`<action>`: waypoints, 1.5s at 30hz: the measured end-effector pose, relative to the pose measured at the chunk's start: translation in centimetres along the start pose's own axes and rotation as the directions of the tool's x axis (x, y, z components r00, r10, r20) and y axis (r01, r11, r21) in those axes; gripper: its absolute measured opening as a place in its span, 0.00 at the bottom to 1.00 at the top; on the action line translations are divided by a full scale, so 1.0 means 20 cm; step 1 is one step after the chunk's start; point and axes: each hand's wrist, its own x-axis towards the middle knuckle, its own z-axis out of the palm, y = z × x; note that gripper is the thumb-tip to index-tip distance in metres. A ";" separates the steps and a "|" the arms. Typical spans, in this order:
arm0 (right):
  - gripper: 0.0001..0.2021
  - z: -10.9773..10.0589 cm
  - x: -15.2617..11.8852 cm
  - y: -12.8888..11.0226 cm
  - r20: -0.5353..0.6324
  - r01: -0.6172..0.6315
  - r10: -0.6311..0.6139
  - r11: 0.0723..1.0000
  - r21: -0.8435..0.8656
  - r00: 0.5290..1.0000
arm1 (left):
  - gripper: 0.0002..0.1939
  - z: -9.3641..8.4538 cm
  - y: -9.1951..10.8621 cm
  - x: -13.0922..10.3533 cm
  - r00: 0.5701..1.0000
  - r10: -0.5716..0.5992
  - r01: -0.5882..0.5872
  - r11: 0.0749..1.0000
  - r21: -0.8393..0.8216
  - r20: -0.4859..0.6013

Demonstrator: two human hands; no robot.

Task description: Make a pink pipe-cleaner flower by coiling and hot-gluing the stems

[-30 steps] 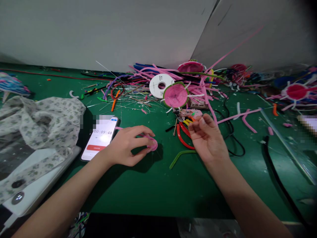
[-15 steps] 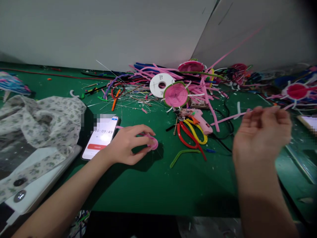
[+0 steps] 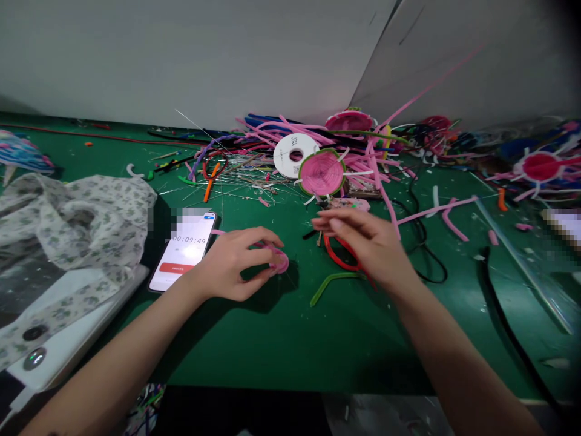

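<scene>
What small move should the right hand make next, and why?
Probably bring the right hand across to the small pink coil: the left hand pinches it near the table, a pink strand shows behind that hand, and the right hand is apart from the coil. Whether its fingers hold something fine is unclear.

A small pink coil [image 3: 282,261] — wound into a round — is pinched between fingers of the left hand [image 3: 230,261].

The left hand [image 3: 238,264] and right hand [image 3: 370,242] are bare, with slim, uncovered forearms [image 3: 131,354]. A small dark mark [image 3: 53,433] shows on the left forearm, at the lower edge.
</scene>
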 end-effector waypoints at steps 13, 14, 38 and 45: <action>0.16 0.13 -0.03 0.04 0.375 0.150 -0.051 0.959 -0.240 0.926 | 0.09 0.00 0.00 0.00 1.000 0.005 -0.005 1.000 0.000 -0.002; 0.14 0.13 -0.04 0.05 0.348 0.150 -0.060 0.960 -0.236 0.935 | 0.09 0.00 0.00 0.00 1.000 0.006 -0.006 1.000 0.001 0.001; 0.10 0.15 -0.04 0.17 -0.143 0.129 -0.153 0.978 -0.165 0.978 | 0.08 0.00 0.00 0.00 1.000 0.000 0.000 1.000 0.025 0.002; 0.10 0.14 -0.05 0.17 -0.207 0.181 -0.284 0.894 -0.411 0.936 | 0.08 0.00 0.00 0.00 1.000 -0.001 0.001 1.000 0.013 0.006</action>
